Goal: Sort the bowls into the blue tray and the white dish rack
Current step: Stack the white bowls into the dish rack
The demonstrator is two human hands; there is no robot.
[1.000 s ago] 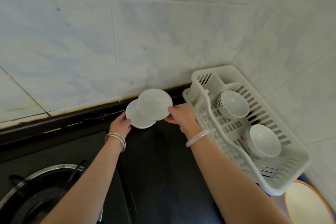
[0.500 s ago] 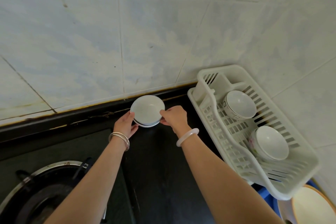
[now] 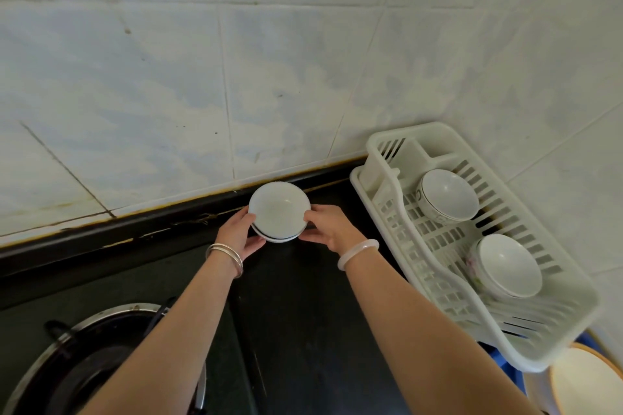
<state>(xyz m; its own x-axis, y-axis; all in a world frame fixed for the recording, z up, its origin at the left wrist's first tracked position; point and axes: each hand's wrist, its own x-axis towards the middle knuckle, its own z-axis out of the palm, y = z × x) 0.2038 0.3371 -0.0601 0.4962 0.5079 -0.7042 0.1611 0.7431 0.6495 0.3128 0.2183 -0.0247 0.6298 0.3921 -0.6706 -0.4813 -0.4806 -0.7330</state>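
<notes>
Two small white bowls sit nested as a stack on the black counter by the wall. My left hand grips the stack's left side and my right hand grips its right side. To the right stands the white dish rack, holding a bowl with a dark rim pattern at the back and a floral bowl nearer the front. A corner of the blue tray shows under the rack's near end, with an orange-rimmed bowl at the frame's lower right.
A gas stove burner with a metal ring lies at the lower left. The tiled wall rises directly behind the counter and wraps around the right side behind the rack.
The upper bowl, held apart and tilted by my right hand, has come down into the lower one. Both hands now hold the nested stack.
</notes>
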